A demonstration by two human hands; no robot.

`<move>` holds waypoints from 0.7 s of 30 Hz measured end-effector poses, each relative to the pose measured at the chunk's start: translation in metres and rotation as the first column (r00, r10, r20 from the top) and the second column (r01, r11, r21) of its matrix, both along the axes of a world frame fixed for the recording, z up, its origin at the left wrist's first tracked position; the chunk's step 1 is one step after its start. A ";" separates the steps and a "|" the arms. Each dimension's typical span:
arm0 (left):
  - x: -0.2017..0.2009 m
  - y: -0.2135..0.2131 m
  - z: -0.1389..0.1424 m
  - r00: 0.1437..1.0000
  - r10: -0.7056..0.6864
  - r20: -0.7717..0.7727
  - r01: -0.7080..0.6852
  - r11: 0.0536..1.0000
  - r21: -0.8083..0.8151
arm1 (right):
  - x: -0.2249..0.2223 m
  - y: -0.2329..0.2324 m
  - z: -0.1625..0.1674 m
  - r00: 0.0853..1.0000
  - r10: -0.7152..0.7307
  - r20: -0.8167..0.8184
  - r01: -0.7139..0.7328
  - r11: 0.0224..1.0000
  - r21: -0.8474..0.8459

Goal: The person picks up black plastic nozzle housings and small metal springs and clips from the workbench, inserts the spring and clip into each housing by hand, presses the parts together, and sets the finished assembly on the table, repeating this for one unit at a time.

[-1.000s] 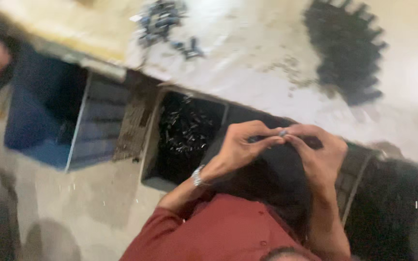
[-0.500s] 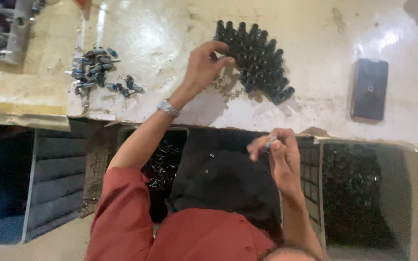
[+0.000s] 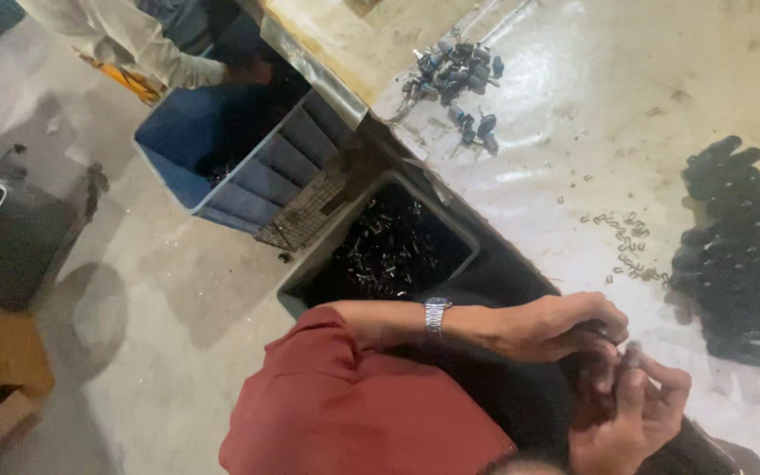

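Looking down over a red sleeve [image 3: 345,413], we see both hands brought together at the near right edge of the desk [image 3: 573,123]. The left hand [image 3: 565,325], a metal watch [image 3: 435,314] on its wrist, is curled shut over a small dark part [image 3: 604,339], and the right hand [image 3: 635,413] pinches the same part from below with fingertips [image 3: 631,356] touching it. What kind of part it is, we cannot tell; it is mostly hidden between the fingers.

On the desk just right of the hands lies a stack of black pieces [image 3: 736,255] laid side by side. Between that stack and the hands we see a scatter of small metal clips [image 3: 628,251]. Farther off, near the desk's far left corner, sits a loose cluster of dark blue-grey parts [image 3: 461,79].

Below the desk edge, left of the hands, an open bin [image 3: 380,251] holds a heap of dark parts. Beside it, farther left, stands a blue crate [image 3: 222,158] on the concrete floor [image 3: 134,308]. At the far left another person in a pale sleeve [image 3: 125,40] reaches into that crate.
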State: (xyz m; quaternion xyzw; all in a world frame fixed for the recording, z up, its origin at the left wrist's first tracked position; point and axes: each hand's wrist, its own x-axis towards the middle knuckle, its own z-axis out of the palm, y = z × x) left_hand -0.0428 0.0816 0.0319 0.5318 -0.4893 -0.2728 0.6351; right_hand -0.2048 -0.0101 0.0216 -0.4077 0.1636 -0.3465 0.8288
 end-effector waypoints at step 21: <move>0.034 0.018 0.043 0.930 -0.241 0.277 0.200 0.965 0.168 | 0.032 -0.013 0.011 0.791 -0.009 -0.612 -0.442 0.684 -0.581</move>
